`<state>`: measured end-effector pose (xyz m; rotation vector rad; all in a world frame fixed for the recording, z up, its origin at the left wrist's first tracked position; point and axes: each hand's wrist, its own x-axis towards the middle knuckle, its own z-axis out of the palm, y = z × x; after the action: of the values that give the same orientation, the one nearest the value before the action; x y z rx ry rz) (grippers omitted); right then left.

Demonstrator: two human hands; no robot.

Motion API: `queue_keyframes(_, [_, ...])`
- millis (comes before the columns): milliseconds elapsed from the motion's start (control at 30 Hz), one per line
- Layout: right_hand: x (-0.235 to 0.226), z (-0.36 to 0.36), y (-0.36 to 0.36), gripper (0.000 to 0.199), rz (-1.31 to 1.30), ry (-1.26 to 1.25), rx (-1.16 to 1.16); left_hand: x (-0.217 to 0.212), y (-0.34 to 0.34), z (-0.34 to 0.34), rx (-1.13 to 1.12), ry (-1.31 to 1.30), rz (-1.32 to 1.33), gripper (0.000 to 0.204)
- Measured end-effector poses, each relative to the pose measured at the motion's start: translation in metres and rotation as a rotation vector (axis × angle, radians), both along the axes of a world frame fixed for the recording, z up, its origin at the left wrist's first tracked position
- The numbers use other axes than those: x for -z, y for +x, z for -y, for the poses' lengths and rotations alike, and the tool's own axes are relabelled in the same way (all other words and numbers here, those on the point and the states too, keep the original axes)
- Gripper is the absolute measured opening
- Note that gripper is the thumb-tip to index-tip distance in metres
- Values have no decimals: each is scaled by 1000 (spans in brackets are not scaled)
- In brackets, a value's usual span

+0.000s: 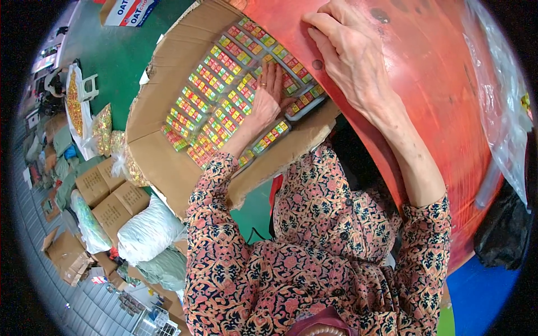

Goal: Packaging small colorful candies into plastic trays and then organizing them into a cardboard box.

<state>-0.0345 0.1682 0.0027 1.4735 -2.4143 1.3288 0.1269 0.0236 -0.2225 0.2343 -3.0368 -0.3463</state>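
Observation:
A large open cardboard carton [168, 61] stands at the left of the table, its floor covered with rows of clear packs [218, 106] of small red, yellow and green pieces. Reaching into it, my left hand [268, 95] lies with fingers stretched out over the packs near the table side. One pack [305, 106] lies tilted beside that hand, close to the carton's wall. My right hand [350, 50] rests at the edge of the red table [431, 95], fingers bent and pressed together. Whatever they may hold is hidden.
Clear plastic sheeting [499, 84] hangs over the table's right side, above a black bag [507, 235]. Behind the carton at left are closed brown boxes [120, 201], a white sack [148, 229] and bags of colourful pieces [102, 129]. A person [55, 84] sits far left.

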Motion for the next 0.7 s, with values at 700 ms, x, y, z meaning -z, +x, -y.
queue_keyframes(700, [8, -1, -2, 9, -66, -25, 25, 6, 4, -39, -930, 1733, -79, 28])
